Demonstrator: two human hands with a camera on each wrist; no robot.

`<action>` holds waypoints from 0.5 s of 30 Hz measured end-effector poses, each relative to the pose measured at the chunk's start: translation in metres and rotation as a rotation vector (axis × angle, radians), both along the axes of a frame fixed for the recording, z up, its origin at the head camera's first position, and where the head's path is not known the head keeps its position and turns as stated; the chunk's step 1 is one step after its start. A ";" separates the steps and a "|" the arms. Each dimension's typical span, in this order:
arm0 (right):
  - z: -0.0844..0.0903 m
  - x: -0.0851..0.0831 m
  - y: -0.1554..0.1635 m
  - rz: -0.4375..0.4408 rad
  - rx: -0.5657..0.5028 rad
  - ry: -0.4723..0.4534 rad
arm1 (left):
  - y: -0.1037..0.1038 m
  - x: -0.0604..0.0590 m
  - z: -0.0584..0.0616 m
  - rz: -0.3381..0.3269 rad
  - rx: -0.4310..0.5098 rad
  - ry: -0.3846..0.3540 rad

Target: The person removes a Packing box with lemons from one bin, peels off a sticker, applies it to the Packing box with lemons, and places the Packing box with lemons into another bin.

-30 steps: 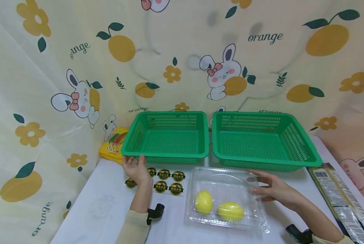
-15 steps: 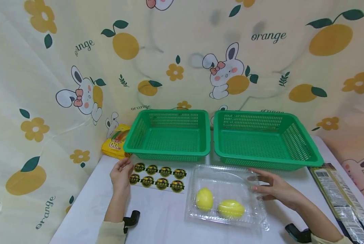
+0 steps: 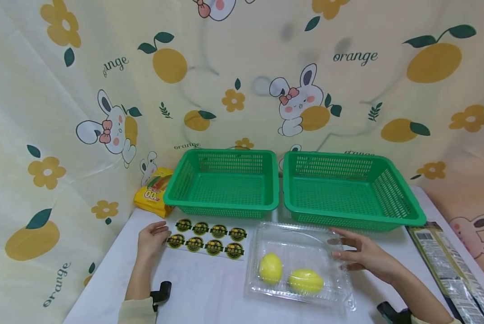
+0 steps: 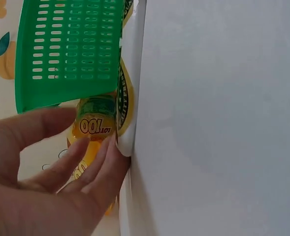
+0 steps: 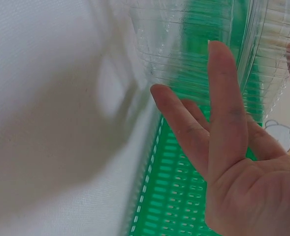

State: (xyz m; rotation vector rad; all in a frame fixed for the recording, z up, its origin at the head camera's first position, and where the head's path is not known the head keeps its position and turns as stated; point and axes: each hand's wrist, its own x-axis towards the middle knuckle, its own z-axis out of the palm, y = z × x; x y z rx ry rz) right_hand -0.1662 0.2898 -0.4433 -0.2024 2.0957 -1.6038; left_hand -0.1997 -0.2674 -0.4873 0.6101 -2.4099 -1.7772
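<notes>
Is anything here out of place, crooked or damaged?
Nothing looks damaged or spilled. Only the yellow snack packet seems out of place: it sits wedged between the left green basket and the curtain, tilted at the table's edge.

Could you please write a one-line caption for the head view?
Left hand touches a sticker sheet; right hand rests on a clear clamshell holding two lemons.
</notes>
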 end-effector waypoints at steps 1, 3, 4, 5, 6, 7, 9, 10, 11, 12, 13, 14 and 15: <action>0.000 0.000 0.000 0.000 0.000 -0.001 | 0.001 0.000 0.000 -0.016 -0.006 -0.003; 0.000 0.000 -0.001 -0.002 0.001 -0.001 | 0.003 0.000 0.001 -0.047 -0.018 -0.008; 0.000 0.000 -0.001 -0.004 0.002 -0.002 | 0.004 0.000 0.001 -0.055 -0.017 -0.009; 0.000 0.000 -0.001 -0.006 0.005 -0.003 | 0.005 0.000 0.001 -0.059 -0.014 -0.008; 0.000 0.000 -0.002 -0.006 0.005 -0.004 | 0.005 0.000 0.002 -0.060 -0.010 -0.007; 0.000 0.000 -0.002 -0.006 0.005 -0.004 | 0.006 0.001 0.002 -0.064 -0.003 -0.003; -0.001 0.000 -0.002 -0.006 0.004 -0.005 | 0.006 0.000 0.001 -0.063 0.021 0.005; -0.001 0.000 -0.001 -0.006 0.004 -0.005 | 0.006 0.000 0.001 -0.062 0.034 0.011; -0.001 0.000 -0.001 -0.006 0.004 -0.006 | 0.006 -0.001 0.000 -0.062 0.049 0.015; -0.002 -0.001 -0.001 -0.006 0.003 -0.006 | 0.006 -0.001 0.000 -0.064 0.066 0.021; -0.002 -0.001 -0.001 -0.008 0.003 -0.006 | 0.007 -0.002 -0.001 -0.068 0.080 0.026; -0.002 -0.001 0.000 -0.009 0.002 -0.008 | 0.007 -0.003 -0.001 -0.073 0.097 0.033; -0.002 -0.001 0.000 -0.010 0.002 -0.007 | 0.008 -0.004 -0.002 -0.079 0.109 0.038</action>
